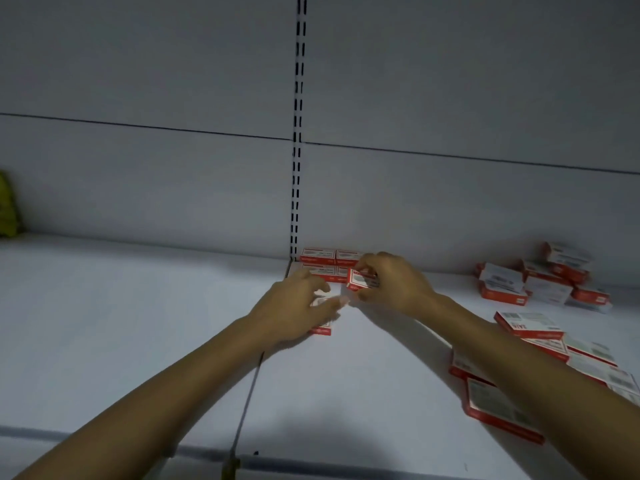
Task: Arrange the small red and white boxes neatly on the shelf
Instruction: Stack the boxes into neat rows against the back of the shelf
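Observation:
Several small red and white boxes lie in tidy rows (320, 257) against the back panel of the white shelf (363, 375), just right of the slotted upright. My right hand (394, 282) is shut on one small box (360, 280), held just in front of those rows. My left hand (294, 308) rests on top of another box (322, 328) lying flat on the shelf, with the fingers spread over it. A loose heap of boxes (540, 282) sits at the far right, and another scattered group (502, 407) lies nearer, partly hidden by my right forearm.
A slotted metal upright (297, 168) splits the grey back panel. A seam (247, 400) divides the shelf into two boards. A yellow-green object (7, 206) stands at the far left edge. The shelf's front lip (346, 467) runs along the bottom.

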A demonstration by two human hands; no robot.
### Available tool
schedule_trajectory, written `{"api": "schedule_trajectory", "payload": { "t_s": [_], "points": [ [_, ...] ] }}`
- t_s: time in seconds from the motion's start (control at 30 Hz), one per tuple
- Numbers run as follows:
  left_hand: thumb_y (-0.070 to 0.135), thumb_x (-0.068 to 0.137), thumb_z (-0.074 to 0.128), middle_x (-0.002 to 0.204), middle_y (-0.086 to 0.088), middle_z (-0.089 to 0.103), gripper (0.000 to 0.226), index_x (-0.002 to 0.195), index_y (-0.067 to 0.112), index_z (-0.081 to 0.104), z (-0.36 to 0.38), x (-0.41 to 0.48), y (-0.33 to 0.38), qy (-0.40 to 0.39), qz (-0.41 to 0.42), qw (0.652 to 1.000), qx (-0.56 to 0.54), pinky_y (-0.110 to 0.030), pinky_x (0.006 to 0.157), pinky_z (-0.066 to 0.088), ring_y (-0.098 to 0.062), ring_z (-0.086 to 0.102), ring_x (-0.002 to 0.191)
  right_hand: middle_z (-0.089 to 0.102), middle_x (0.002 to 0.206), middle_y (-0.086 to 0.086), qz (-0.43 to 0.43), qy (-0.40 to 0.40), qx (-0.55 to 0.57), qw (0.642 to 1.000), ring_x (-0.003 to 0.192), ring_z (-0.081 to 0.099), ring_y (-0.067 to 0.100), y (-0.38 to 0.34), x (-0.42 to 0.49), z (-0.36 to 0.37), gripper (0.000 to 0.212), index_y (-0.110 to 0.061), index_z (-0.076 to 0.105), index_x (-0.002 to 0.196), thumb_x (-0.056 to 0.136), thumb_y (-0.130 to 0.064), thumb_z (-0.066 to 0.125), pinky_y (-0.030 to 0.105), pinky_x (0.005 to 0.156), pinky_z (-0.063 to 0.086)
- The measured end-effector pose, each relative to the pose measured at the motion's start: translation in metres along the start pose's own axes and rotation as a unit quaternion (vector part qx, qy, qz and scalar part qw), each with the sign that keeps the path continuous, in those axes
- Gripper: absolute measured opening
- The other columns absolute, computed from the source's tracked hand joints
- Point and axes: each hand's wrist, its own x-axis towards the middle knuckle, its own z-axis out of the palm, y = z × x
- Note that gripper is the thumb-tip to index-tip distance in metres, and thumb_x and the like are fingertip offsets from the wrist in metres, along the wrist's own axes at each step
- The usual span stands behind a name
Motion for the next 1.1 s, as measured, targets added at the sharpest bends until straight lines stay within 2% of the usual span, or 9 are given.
{"api": "schedule_trajectory", "payload": {
  "t_s": [0.1,0.2,0.3,0.5,0.67,0.8,0.87,0.97,1.1],
  "points": [
    [0.030,0.096,0.043,0.116,0.004,0.055,0.025,0.114,0.027,0.060,-0.012,0.010,-0.009,-0.016,0.061,0.998,-0.001,-0.028,0.082,0.046,-0.014,0.053,0.107,0.064,0.111,-0.005,0.003,-0.038,0.011,0.999,0.097,0.060,0.019,0.004,0.006,0.008,0.050,-0.022,0.063,0.114,0.070,-0.039,0.080,0.031,0.079,0.050],
    [0.013,0.084,0.057,0.135,0.004,0.050,0.046,0.128,0.028,0.055,-0.023,0.018,-0.024,-0.110,0.157,0.981,0.028,-0.031,0.099,0.037,-0.014,0.041,0.124,0.067,0.104,-0.006,-0.006,-0.085,0.026,0.996,0.094,0.062,0.017,0.011,0.010,0.013,0.040,-0.020,0.064,0.107,0.073,-0.034,0.078,0.030,0.079,0.049],
    [0.014,0.082,0.061,0.135,0.009,0.052,0.053,0.131,0.029,0.052,-0.027,0.022,-0.023,-0.211,0.185,0.958,0.054,-0.024,0.101,0.033,-0.008,0.042,0.122,0.066,0.099,-0.008,-0.015,-0.100,0.034,0.994,0.088,0.060,0.013,0.016,0.011,0.016,0.034,-0.019,0.065,0.107,0.076,-0.028,0.075,0.030,0.080,0.049],
    [0.043,0.081,0.069,0.112,0.016,0.060,0.037,0.115,0.033,0.058,-0.028,0.042,-0.037,-0.246,0.179,0.952,0.033,-0.033,0.087,0.047,-0.005,0.051,0.100,0.066,0.113,-0.006,0.002,-0.077,0.053,0.996,0.099,0.062,0.013,0.020,0.019,0.015,0.040,-0.020,0.064,0.112,0.075,-0.030,0.076,0.033,0.088,0.051],
    [0.045,0.079,0.071,0.104,0.019,0.062,0.036,0.111,0.031,0.062,-0.018,0.044,-0.048,-0.224,0.165,0.960,-0.038,-0.023,0.079,0.049,-0.003,0.054,0.093,0.065,0.113,-0.001,0.007,-0.033,0.033,0.999,0.098,0.060,0.018,0.020,0.038,0.007,0.031,-0.018,0.061,0.110,0.082,-0.025,0.070,0.033,0.085,0.050],
    [0.044,0.079,0.071,0.103,0.014,0.061,0.037,0.112,0.028,0.063,-0.016,0.043,-0.053,-0.154,0.153,0.975,-0.040,-0.027,0.076,0.051,-0.005,0.054,0.091,0.063,0.116,0.001,0.014,-0.025,0.005,1.000,0.102,0.059,0.020,0.021,0.047,0.017,0.027,-0.020,0.065,0.111,0.085,-0.028,0.068,0.030,0.086,0.048],
    [0.041,0.077,0.073,0.103,0.013,0.059,0.040,0.112,0.026,0.063,-0.019,0.046,-0.058,-0.109,0.144,0.982,-0.060,-0.026,0.075,0.051,-0.005,0.055,0.090,0.058,0.117,0.002,0.009,-0.002,-0.009,1.000,0.103,0.056,0.020,0.023,0.047,0.023,0.030,-0.022,0.066,0.114,0.085,-0.032,0.068,0.027,0.083,0.045],
    [0.037,0.074,0.076,0.103,0.009,0.056,0.046,0.116,0.024,0.062,-0.021,0.055,-0.068,-0.044,0.106,0.990,-0.082,-0.015,0.073,0.048,-0.003,0.057,0.087,0.050,0.116,0.001,0.023,0.009,-0.016,1.000,0.108,0.047,0.018,0.028,0.046,0.024,0.043,-0.028,0.062,0.119,0.080,-0.044,0.071,0.032,0.085,0.046],
    [0.053,0.069,0.062,0.100,0.006,0.055,0.056,0.118,0.026,0.061,-0.017,0.072,-0.078,-0.004,0.066,0.996,-0.065,-0.023,0.076,0.046,-0.008,0.056,0.086,0.054,0.109,-0.001,0.091,0.047,0.052,0.993,0.100,0.054,0.016,0.037,0.041,0.031,0.058,-0.024,0.055,0.119,0.071,-0.051,0.075,0.036,0.082,0.050]
  ]
}}
